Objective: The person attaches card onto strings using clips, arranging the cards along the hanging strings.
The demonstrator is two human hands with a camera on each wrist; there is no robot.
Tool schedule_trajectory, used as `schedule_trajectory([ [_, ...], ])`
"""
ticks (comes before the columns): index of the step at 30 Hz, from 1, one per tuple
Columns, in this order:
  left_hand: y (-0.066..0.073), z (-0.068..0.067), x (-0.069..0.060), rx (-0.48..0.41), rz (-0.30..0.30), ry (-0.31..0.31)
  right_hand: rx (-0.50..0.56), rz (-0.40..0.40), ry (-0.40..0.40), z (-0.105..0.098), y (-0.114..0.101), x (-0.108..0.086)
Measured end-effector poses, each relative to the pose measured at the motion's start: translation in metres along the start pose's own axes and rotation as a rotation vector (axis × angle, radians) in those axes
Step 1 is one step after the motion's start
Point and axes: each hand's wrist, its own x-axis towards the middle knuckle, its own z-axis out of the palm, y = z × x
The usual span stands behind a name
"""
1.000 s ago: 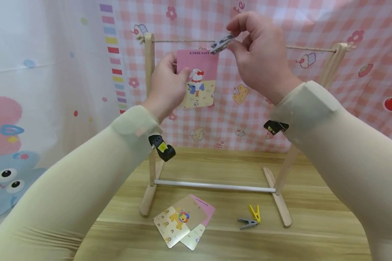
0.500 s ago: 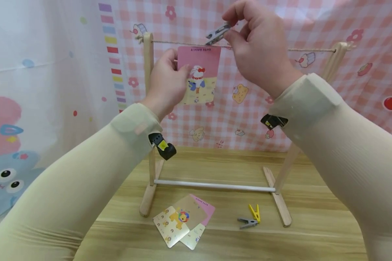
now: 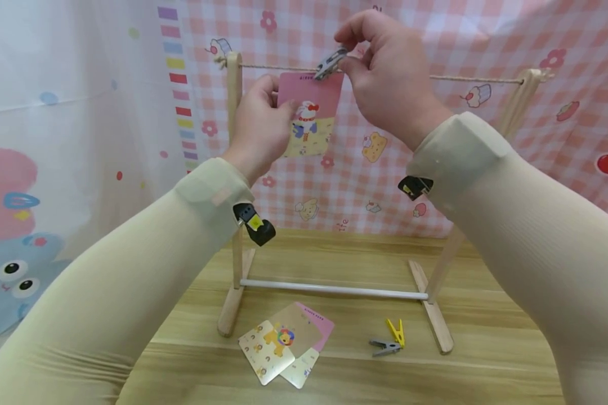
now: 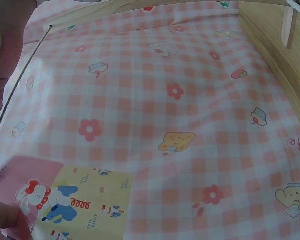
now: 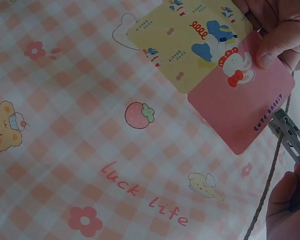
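My left hand pinches a pink and yellow card with a cartoon rabbit by its left side. The card hangs upright, its top edge level with the twine. My right hand pinches the handles of a grey clothespin, tilted with its tip down at the card's top edge. In the right wrist view the tip of the clothespin meets the card beside the twine; whether it grips both cannot be made out. In the left wrist view, the rabbit card sits at the lower left.
A wooden stand with a left post and right post holds the twine. A white rod joins its feet. Several cards overlap on the wooden table. Right of them lie a yellow clothespin and a grey clothespin.
The card rose slightly to the twine. My right hand first lifted the clothespin above the twine, then brought it down and left onto the card's top edge.
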Motion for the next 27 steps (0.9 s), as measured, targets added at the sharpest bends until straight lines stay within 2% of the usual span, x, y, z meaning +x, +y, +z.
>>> schedule_trajectory([
  [7,0.0,0.0007,0.0011,0.019,0.015,0.015,-0.027,0.015,-0.005,0.0021,-0.0013,0.0008],
  [16,-0.0031,-0.0005,0.0004,0.043,0.05,0.03,-0.072,-0.033,-0.023,0.0065,-0.0005,-0.0027],
  [27,-0.0085,-0.0011,0.0006,0.064,0.075,0.033,-0.05,-0.021,-0.038,0.0098,0.0008,-0.0065],
])
